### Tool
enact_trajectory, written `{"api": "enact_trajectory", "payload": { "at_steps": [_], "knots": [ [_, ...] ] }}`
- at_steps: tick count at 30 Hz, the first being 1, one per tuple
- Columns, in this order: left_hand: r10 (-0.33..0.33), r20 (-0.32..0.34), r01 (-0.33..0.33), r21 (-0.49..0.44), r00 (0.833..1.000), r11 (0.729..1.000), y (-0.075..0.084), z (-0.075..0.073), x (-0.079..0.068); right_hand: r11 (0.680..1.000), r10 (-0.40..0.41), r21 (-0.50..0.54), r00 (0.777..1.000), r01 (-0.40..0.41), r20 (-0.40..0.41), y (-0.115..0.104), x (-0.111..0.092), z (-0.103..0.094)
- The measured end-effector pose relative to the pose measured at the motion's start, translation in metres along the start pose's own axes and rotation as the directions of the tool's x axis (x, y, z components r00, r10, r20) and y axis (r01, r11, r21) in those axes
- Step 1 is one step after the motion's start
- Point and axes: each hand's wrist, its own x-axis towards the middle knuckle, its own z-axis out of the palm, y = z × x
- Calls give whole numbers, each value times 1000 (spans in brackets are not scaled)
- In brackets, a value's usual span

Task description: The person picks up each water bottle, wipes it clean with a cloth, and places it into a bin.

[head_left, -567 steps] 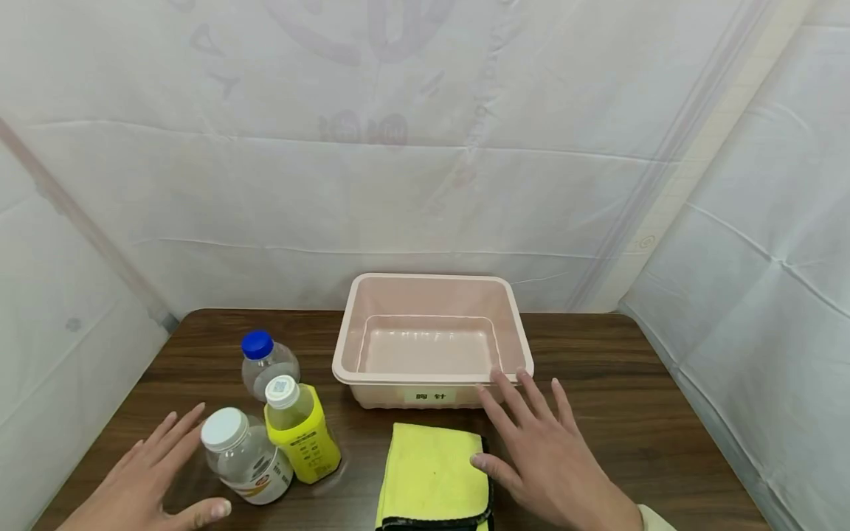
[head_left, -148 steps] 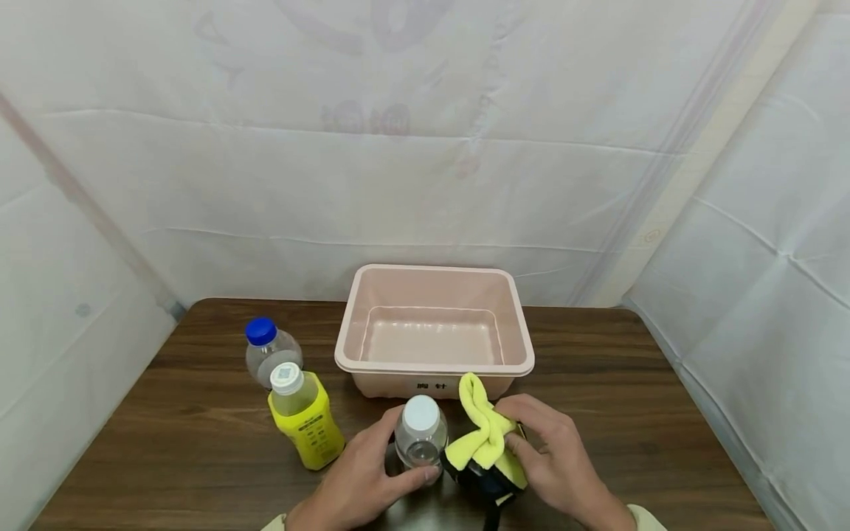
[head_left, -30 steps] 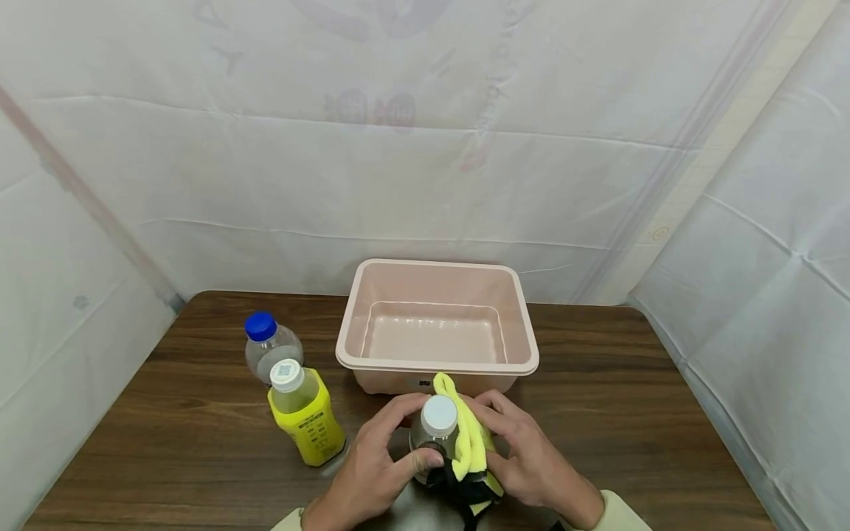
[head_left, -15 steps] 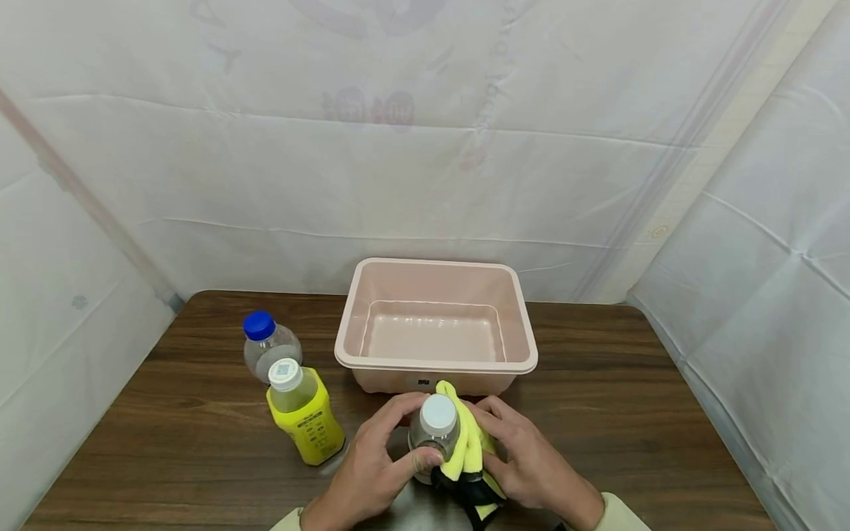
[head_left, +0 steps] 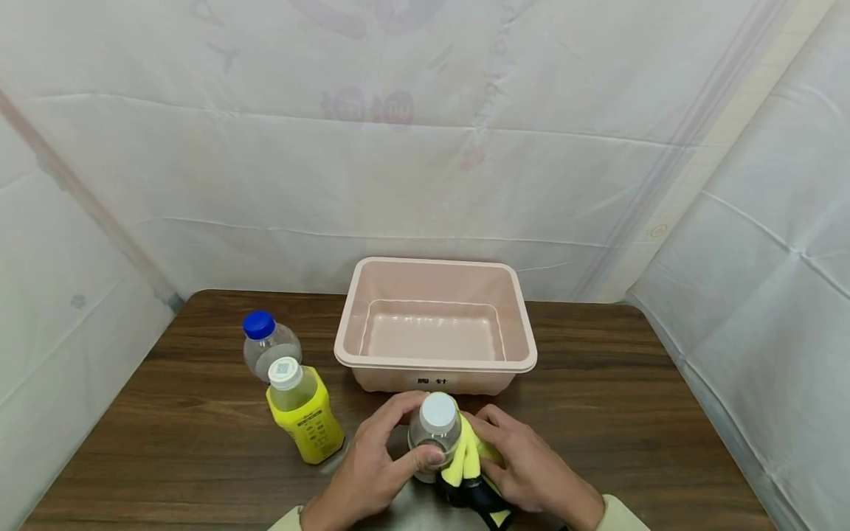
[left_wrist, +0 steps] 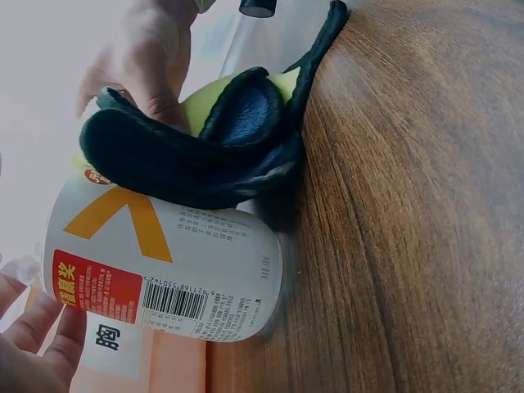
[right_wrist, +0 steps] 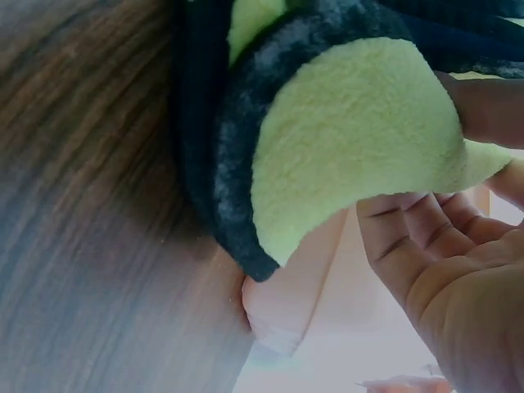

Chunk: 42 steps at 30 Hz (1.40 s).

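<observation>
In the head view my left hand (head_left: 372,459) grips a clear plastic bottle (head_left: 428,434) with a white cap, upright in front of the bin. The left wrist view shows its white label with an orange mark and a barcode on the bottle (left_wrist: 164,262). My right hand (head_left: 527,461) pinches a folded yellow cloth (head_left: 469,459) with black edging and presses it against the bottle's right side. In the right wrist view the cloth (right_wrist: 352,123) is bunched between thumb and fingers, its dark edge hanging close to the table.
A pink bin (head_left: 434,365) with a label stands behind my hands, nothing in it. To the left stand a yellow-wrapped bottle (head_left: 312,428) with a white cap and a clear bottle (head_left: 274,350) with a blue cap. White sheeting (head_left: 425,184) encloses the dark wooden table (head_left: 166,442).
Earlier the bottle stood at the left and the cloth lay flat; both are now held at the centre. Over the last second the cloth has slid down along the bottle's right side.
</observation>
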Motion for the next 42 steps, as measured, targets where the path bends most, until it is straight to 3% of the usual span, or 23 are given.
{"api": "enact_trajectory", "payload": {
  "at_steps": [5,12,21,30,38,42],
  "knots": [
    [-42,0,42,-7,999,999,2,0,0,1000,-2,-29,1000,3,27,3,-2,1],
    [-3,-7,3,3,1000,1000,1,1,0,999,42,-32,988,-37,147,5,-3,0],
    [-21,-15,21,30,1000,999,1,1,-1,996,84,-59,971,-72,225,6,-2,-1],
    [3,-30,-1,81,1000,997,3,3,-3,992,81,-111,964,-54,254,8,0,1],
    [-48,11,47,73,999,996,4,3,-5,987,90,-154,957,-48,276,7,1,6],
    [-36,29,35,54,999,998,3,1,-6,987,114,-146,948,-73,296,6,2,7]
  ]
}}
